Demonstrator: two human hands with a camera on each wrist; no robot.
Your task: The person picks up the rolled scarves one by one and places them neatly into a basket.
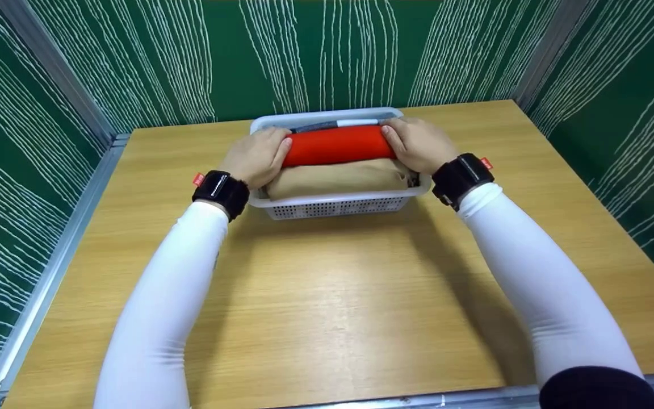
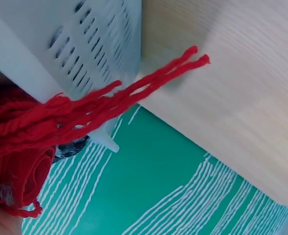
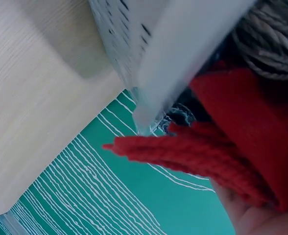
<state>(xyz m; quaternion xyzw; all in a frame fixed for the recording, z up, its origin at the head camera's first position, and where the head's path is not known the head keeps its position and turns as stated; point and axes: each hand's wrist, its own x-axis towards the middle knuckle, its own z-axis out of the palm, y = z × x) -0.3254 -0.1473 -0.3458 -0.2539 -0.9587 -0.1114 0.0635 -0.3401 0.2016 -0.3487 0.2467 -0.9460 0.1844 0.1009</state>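
Observation:
A rolled red scarf lies lengthwise across the top of a white plastic basket. My left hand grips its left end, thumb on top, while my right hand holds the right end the same way. In the left wrist view, red fringe hangs out over the basket's side, with the coiled end of the roll below it. More fringe sticks out past the rim in the right wrist view. The undersides of both hands are hidden.
In front of the scarf, a beige rolled cloth fills the basket's near side. Dark and white fabric shows behind it. Grey tassels appear in the right wrist view. Green white-streaked walls surround the wooden table.

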